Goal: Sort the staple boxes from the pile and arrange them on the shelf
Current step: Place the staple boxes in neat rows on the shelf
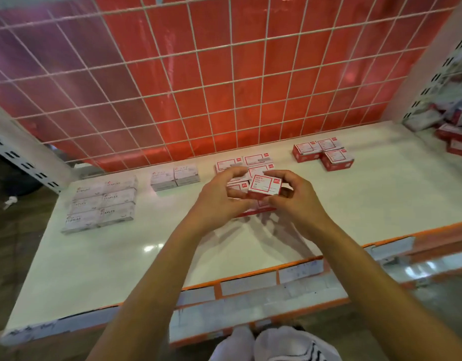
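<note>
Both hands hold one red-and-white staple box [264,186] just above the middle of the white shelf [125,256]. My left hand [219,198] curls round its left side, my right hand [295,196] pinches its right end. Under and behind it lies a group of matching red-and-white boxes [247,162], partly hidden by my hands. Three more red boxes [323,153] sit to the right. A block of several grey "STAPLES" boxes [101,203] lies at the left, and two grey boxes [175,177] stand between.
A loose pile of mixed staple boxes [451,126] lies at the far right on the neighbouring shelf. A white wire grid [198,87] over a red panel closes the back. The shelf's orange front edge [250,277] carries price labels. My knees [263,345] show below.
</note>
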### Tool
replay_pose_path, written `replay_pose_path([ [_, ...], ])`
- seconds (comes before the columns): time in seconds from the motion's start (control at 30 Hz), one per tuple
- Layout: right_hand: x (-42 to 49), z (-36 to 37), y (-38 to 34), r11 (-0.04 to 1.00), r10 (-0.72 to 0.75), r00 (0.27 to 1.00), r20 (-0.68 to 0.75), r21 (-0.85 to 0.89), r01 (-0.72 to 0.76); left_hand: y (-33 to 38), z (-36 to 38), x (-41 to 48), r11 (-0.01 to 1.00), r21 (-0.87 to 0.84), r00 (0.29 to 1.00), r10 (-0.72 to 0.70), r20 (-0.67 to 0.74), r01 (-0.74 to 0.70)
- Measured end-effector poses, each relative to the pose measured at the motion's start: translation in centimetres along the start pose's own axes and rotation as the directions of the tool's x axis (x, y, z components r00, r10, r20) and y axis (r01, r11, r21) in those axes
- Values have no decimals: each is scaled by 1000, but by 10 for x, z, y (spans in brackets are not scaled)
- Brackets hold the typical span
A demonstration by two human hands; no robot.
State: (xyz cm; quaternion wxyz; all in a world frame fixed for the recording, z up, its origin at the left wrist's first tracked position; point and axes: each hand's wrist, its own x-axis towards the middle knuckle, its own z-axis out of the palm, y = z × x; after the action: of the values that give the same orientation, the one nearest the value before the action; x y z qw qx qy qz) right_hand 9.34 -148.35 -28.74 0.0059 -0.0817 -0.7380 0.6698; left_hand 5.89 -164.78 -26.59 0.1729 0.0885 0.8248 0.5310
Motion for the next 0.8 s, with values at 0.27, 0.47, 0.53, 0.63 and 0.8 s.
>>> replay_pose_path([
  [0.27, 13, -47, 6, 992, -79, 997, 18, -96, 81, 29, 33, 25, 975, 218, 997, 58, -51, -45],
  [0.47, 35, -103, 12, 858, -184, 982, -31, -492, 145, 45, 79, 52, 963, 268, 987, 23, -162, 22],
  [0.53, 44, -121, 14, 802, -237, 971, -41, -571, 172, 53, 95, 60, 943, 330, 984, 23, -177, 37],
  [0.63, 56, -142, 17, 729, -258, 964, -60, -667, 154, 59, 116, 70, 931, 361, 979, 17, -201, 58],
  [0.8, 72, -165, 23, 679, -198, 980, -20, -724, 123, 59, 139, 84, 919, 379, 972, -20, -236, 111],
])
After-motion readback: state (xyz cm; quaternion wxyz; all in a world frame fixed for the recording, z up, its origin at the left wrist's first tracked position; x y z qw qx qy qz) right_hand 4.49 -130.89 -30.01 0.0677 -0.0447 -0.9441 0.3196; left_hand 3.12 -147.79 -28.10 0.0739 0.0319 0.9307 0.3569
